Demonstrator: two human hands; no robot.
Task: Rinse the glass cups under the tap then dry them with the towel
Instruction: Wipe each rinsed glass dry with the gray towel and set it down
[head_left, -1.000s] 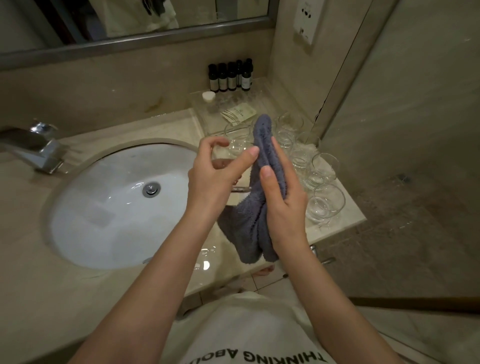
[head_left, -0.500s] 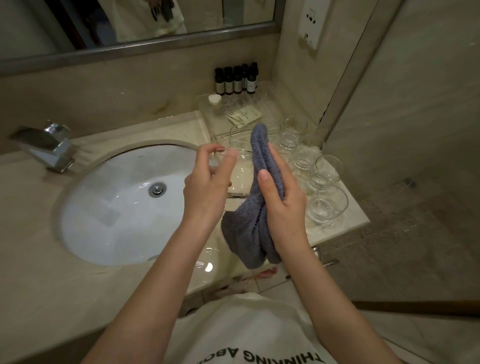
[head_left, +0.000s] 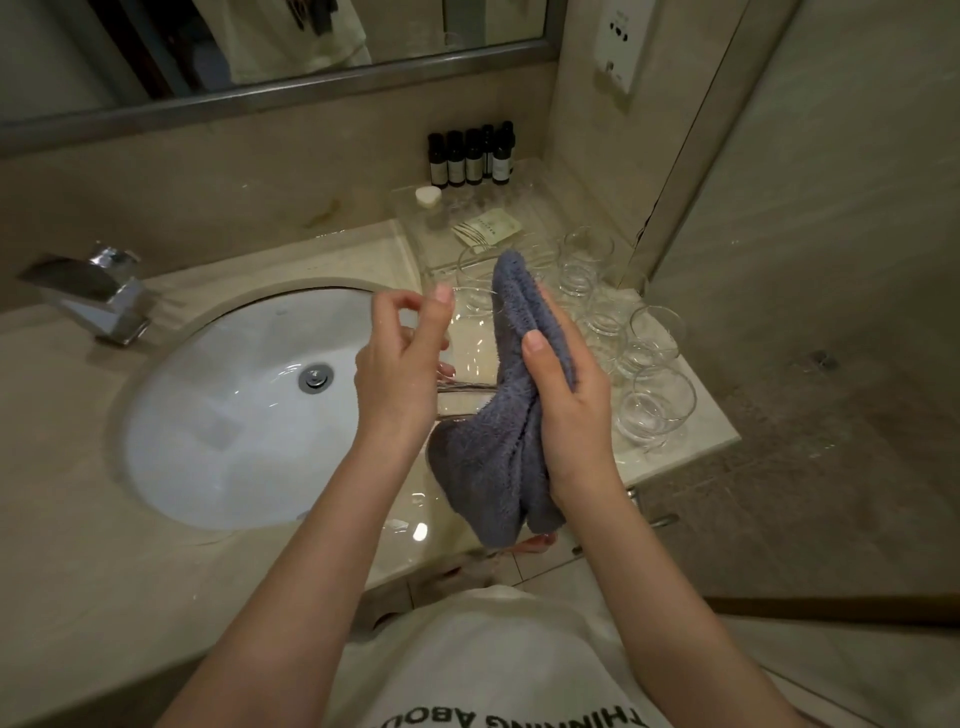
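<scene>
Grey terry towel (head_left: 498, 441) hangs bunched from my right hand (head_left: 569, 410); my thumb lies across its front and my fingers wrap round behind it, so the cloth is gripped along its upper half while the lower end droops past the counter edge. My left hand (head_left: 400, 374) is up beside it, fingers curled and fingertips raised, holding a clear glass cup (head_left: 462, 364) that I can barely make out: just its rim glints between my palm and the towel, and the cloth touches that side of it. How firmly my left fingers clamp the glass I cannot tell, since it is nearly invisible against the wet stone.

Both hands hover over the beige marble counter (head_left: 691, 447), just right of the white oval sink (head_left: 234, 410). Its chrome drain (head_left: 315, 377) sits in the middle of the bowl, and the square chrome tap (head_left: 88, 291) stands at the far left, with no stream showing.

Behind the towel, more glass cups (head_left: 649, 384) are clustered along the right end of the counter, upright and close together, a few touching. Further back, a row of small dark bottles (head_left: 470, 156) lines the wall beside a clear tray (head_left: 415, 218) with a white cap (head_left: 428, 196) and a pale sachet (head_left: 485, 231). Mirror frame (head_left: 270, 98) runs across the top.
</scene>
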